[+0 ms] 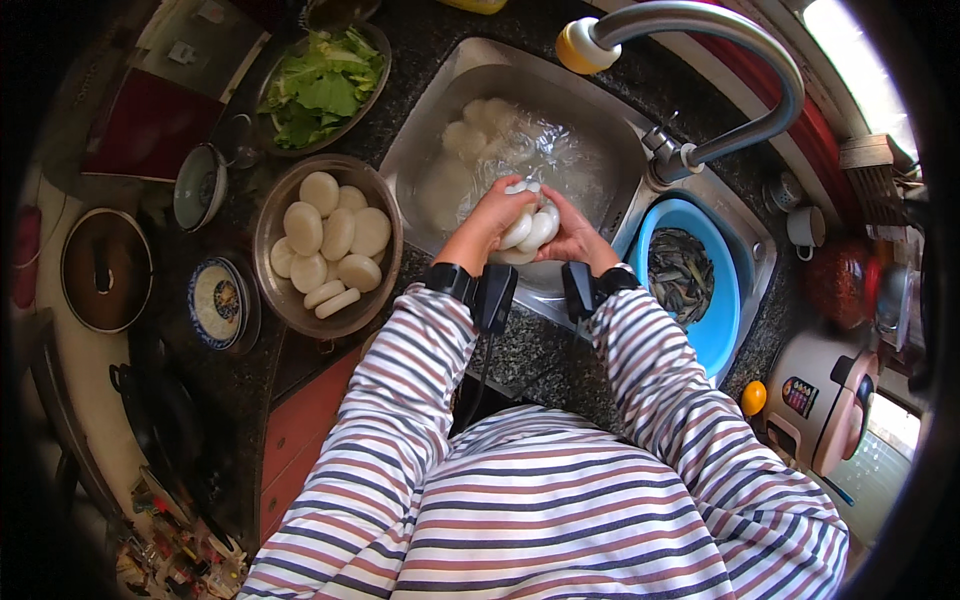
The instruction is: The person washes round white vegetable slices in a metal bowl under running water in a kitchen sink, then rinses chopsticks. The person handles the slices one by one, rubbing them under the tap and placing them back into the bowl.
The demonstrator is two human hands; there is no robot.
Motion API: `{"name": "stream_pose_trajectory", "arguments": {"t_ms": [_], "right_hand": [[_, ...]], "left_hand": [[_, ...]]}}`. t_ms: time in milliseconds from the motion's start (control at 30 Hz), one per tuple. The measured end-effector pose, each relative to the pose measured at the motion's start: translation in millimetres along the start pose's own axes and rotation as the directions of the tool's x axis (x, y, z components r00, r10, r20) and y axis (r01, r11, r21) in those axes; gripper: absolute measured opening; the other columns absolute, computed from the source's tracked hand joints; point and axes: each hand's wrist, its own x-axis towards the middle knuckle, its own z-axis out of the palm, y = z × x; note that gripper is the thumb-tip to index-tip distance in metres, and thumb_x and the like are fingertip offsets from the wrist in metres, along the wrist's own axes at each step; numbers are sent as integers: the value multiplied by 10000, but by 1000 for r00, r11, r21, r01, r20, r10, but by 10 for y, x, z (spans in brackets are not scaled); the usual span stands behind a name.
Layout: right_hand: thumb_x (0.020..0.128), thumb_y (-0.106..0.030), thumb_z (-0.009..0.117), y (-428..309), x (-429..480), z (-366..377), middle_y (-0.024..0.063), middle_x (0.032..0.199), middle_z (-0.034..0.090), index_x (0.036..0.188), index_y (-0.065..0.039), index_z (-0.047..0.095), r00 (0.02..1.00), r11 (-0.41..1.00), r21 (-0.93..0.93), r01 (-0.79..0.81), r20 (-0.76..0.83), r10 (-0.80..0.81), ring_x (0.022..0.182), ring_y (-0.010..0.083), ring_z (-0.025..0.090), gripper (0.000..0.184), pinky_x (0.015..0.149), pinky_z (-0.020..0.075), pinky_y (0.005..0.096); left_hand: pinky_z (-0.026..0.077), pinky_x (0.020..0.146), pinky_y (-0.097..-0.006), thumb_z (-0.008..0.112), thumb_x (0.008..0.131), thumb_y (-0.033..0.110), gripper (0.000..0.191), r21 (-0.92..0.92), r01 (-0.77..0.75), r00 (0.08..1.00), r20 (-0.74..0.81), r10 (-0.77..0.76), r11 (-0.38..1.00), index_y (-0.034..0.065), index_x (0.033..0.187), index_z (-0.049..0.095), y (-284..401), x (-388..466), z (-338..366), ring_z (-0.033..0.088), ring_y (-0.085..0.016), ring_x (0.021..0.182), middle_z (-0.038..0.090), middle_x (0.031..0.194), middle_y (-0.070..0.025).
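Both my hands are together above the front part of a stainless steel sink point(435, 82). Between them is a small stack of wet, white round cakes point(534, 231), like rice cakes. My left hand point(495, 217) grips the stack from the left, and my right hand point(577, 229) cups its right side. Water stands in the sink, with more pale round cakes point(480, 127) under its rippled surface at the back left. Left of the sink, a metal bowl point(270, 202) holds several of the same cakes. My palms are hidden by the cakes.
A curved faucet point(784, 82) arches over the sink's right side. A blue basin point(720, 330) with dark strips stands in the right-hand sink bowl. Leafy greens point(322, 90) fill a bowl at the back left. Small bowls point(217, 300) stand left; a rice cooker point(817, 397) sits right.
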Motion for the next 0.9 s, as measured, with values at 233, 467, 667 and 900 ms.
{"name": "stream_pose_trajectory", "arguments": {"t_ms": [233,467,667,900], "right_hand": [[846,-472,427,-147,-581,877,108,1021,566,1105,-110,494,918,931,-182,316,307,-251,878,254,586,450,711,501,418],[849,-345,498,167,-502,1927,149,984,560,1106,-16,461,823,852,-257,456,485,-294,828,233,590,419,737,501,365],[844,-297,485,798,96,2541,103,1017,536,1104,-54,465,825,869,-237,435,491,-279,909,218,532,356,781,450,356],[852,-376,454,908,-57,2509,128,1273,363,1200,-55,412,871,788,-380,485,295,-393,1193,239,309,476,960,287,418]], "left_hand": [[387,888,-356,686,637,206,595,379,-519,802,-95,590,767,94,1172,452,428,-431,55,469,-296,1050,467,1124,-180],[386,886,-324,676,709,158,524,218,-730,581,-300,757,647,78,1169,436,785,-1288,-518,454,-220,1059,460,1148,-128],[372,878,-295,573,807,163,429,65,-658,558,-627,544,750,71,1193,409,630,-1720,-1091,439,-191,1063,439,1178,-104],[316,944,-332,518,834,144,444,234,-611,466,-666,583,756,61,1243,367,284,-1700,-1429,361,-236,1173,393,1250,-121]]}}
